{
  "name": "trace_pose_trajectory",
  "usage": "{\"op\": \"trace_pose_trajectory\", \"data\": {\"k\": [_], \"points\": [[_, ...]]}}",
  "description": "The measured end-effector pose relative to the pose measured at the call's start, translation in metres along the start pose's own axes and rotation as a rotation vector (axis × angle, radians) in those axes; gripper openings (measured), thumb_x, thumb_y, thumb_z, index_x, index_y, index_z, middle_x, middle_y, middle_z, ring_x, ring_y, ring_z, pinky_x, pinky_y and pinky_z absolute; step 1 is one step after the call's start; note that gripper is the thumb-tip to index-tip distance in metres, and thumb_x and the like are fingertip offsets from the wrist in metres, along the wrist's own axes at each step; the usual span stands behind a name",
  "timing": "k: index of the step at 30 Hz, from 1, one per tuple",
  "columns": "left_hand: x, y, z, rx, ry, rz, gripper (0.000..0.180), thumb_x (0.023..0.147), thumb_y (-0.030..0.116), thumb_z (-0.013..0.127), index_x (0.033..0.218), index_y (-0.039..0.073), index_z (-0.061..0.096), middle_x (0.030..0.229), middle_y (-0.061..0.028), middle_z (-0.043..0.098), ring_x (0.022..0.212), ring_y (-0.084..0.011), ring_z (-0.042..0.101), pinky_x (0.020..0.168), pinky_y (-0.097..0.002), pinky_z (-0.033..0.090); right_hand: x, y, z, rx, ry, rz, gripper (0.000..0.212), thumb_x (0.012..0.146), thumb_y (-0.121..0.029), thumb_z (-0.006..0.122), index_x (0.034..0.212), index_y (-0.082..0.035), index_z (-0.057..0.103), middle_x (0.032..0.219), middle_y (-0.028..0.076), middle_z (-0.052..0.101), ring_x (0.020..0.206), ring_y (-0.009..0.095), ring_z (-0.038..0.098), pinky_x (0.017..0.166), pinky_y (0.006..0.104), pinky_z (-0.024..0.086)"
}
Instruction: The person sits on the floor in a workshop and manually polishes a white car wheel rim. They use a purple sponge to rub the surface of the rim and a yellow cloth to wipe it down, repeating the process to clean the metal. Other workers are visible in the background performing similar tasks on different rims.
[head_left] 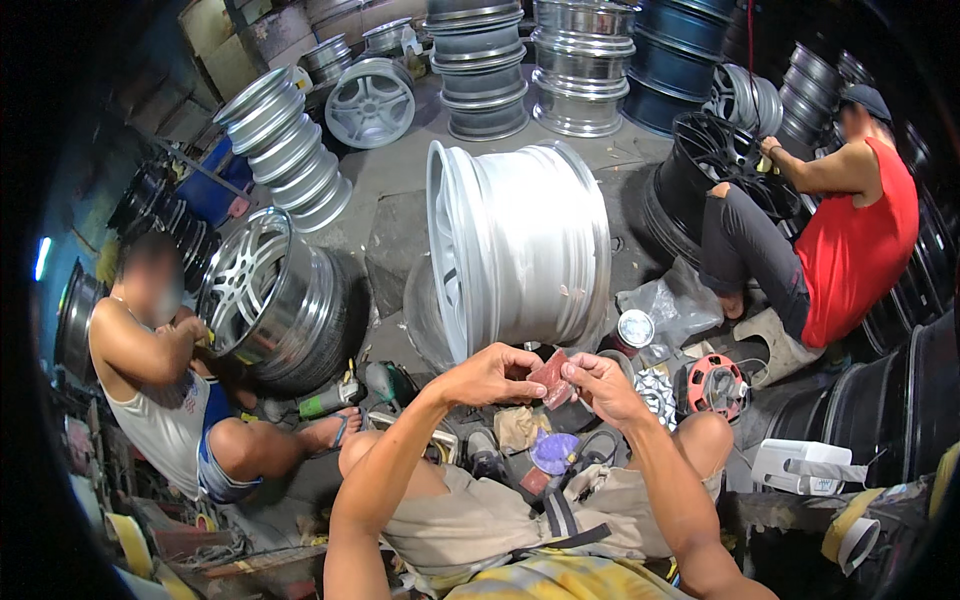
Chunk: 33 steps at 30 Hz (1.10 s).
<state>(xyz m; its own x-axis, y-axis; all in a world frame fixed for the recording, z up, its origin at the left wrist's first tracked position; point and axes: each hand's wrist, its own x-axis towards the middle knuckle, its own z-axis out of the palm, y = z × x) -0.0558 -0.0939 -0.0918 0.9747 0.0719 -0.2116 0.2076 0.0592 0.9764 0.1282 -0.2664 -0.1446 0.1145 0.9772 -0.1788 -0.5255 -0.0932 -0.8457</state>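
A small folded piece of reddish-brown sandpaper (550, 382) is pinched between my two hands above my lap. My left hand (492, 374) grips its left edge with thumb and fingers. On the other side, my right hand (606, 390) holds its upper right edge. Just beyond both hands lies a large wheel rim (530, 245) on its side, its barrel coated whitish grey. Below the hands, between my legs, are a purple object (553, 452) of unclear kind and a small reddish piece (535, 482).
Co-workers sit at left (160, 370) and right (850, 230), by a polished rim (265, 300) and a black rim (700, 165). An open can (634, 329), plastic bag (676, 303), red reel (716, 387) and green power tool (325, 402) lie nearby. Stacked rims (478, 70) stand behind.
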Motion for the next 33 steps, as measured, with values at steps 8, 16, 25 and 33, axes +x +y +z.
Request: {"op": "trace_pose_trajectory", "data": {"k": [8,16,25,33], "points": [[0.010,0.003,0.006,0.279,0.110,0.141,0.018,0.094,0.015,0.078,0.101,0.000,0.071,0.084,0.0026,0.065,0.077,-0.0056,0.056,0.070,-0.0249,0.049,-0.003,0.004,-0.005,0.016,-0.025,0.022,0.019,0.105,-0.026,0.066,0.100,-0.008,0.070,0.095,-0.001,0.072,0.080,0.005,0.063,0.070,0.0241,0.047],[0.030,-0.014,0.007,-0.166,0.289,-0.140,0.016,0.099,0.018,0.073,0.100,0.004,0.065,0.084,-0.0029,0.069,0.070,-0.0108,0.065,0.063,-0.0263,0.056,0.002,-0.006,-0.002,-0.217,0.135,-0.094,0.023,0.102,-0.026,0.070,0.107,-0.003,0.070,0.092,0.000,0.071,0.083,0.005,0.063,0.074,0.0245,0.050],[0.042,-0.005,0.016,-0.317,0.396,-0.076,0.016,0.101,0.015,0.070,0.103,-0.001,0.069,0.088,-0.0062,0.070,0.081,-0.0139,0.071,0.071,-0.0286,0.060,0.002,0.004,-0.016,-0.370,0.244,-0.246,0.024,0.100,-0.023,0.073,0.109,-0.003,0.064,0.095,0.000,0.069,0.082,0.007,0.063,0.073,0.0246,0.053],[0.036,0.002,0.018,0.411,0.487,0.207,0.011,0.095,0.008,0.075,0.094,-0.003,0.073,0.099,-0.0035,0.070,0.088,-0.0109,0.069,0.075,-0.0254,0.057,0.003,0.000,-0.006,-0.077,0.075,0.007,0.033,0.106,-0.034,0.062,0.116,-0.002,0.060,0.101,0.003,0.065,0.089,0.010,0.064,0.078,0.0287,0.055]]}}
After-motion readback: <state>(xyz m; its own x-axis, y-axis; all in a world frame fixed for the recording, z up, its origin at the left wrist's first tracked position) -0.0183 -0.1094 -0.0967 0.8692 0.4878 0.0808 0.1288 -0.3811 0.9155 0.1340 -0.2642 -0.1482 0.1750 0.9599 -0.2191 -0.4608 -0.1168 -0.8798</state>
